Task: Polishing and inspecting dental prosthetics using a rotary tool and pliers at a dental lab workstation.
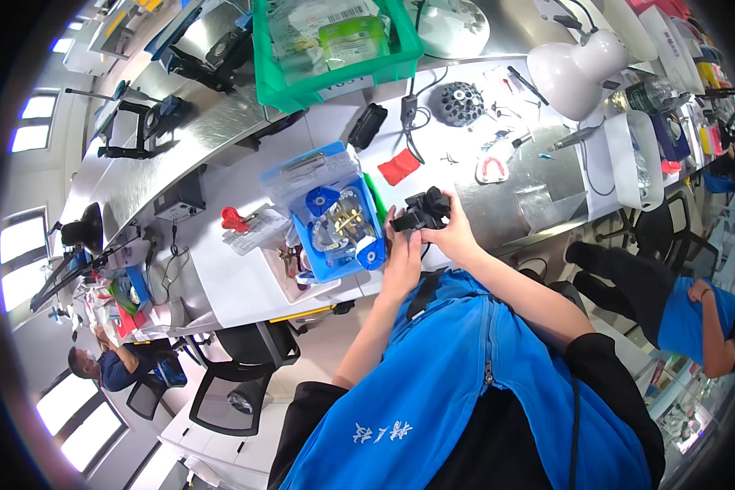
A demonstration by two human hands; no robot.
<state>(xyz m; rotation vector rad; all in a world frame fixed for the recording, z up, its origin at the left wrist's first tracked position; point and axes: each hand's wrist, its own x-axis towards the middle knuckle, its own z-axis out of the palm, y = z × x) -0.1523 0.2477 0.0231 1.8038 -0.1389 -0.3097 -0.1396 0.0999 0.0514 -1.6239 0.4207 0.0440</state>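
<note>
Both my hands are together at the near edge of the white workbench, closed around a black blocky device [423, 211] with jointed-looking parts. My right hand [453, 232] grips its right side, thumb and fingers wrapped round it. From below and the left, my left hand [402, 260] holds it, with part of the fingers hidden. Just left of the device stands a blue bin [335, 268]. Inside it are dental models [328, 233], gold-coloured pieces [352, 224], blue round pieces [322, 200] and a clear plastic bag [310, 177].
A green crate [273, 96] with bagged items stands at the back. Right of my hands lie a red cloth-like piece [398, 167], a pink-and-white denture model [491, 170], a dark studded dome [461, 104] and a white lamp [567, 77]. Another person [702, 314] stands at right; one [122, 359] sits far left.
</note>
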